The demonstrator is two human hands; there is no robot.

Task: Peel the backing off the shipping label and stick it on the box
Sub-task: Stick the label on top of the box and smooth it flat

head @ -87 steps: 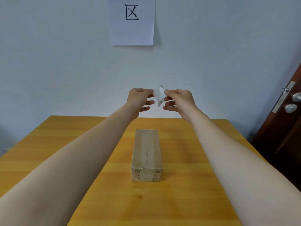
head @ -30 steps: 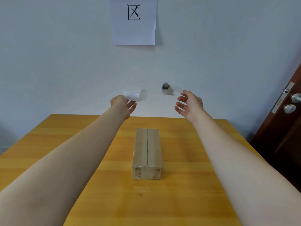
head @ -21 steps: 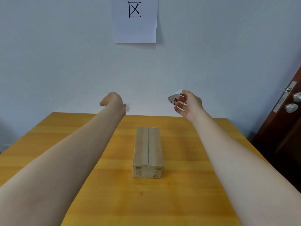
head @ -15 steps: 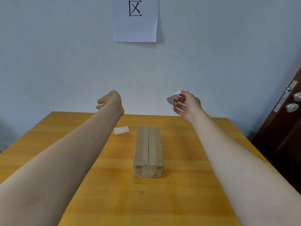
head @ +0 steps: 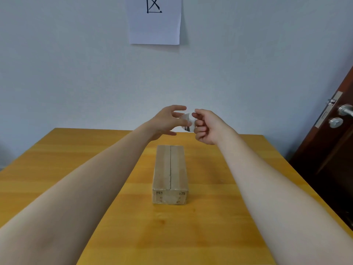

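A long cardboard box (head: 170, 169) lies lengthwise on the wooden table (head: 219, 217), its taped seam facing up. Above its far end I hold the small white shipping label (head: 186, 123), curled, with black print at its lower edge. My right hand (head: 208, 127) pinches the label's right side between thumb and forefinger. My left hand (head: 168, 121) has come to the label's left edge, thumb and fingertips on it, other fingers spread. The peeled backing is out of sight, where my left forearm covers the table.
A white sheet with a black mark (head: 154, 20) hangs on the wall behind the table. A dark wooden door with a metal handle (head: 343, 109) stands at the right, close to the table's right edge.
The hands pulled label and backing apart; the left hand dropped the backing on the table left of the box, then came back to the label held by the right hand.
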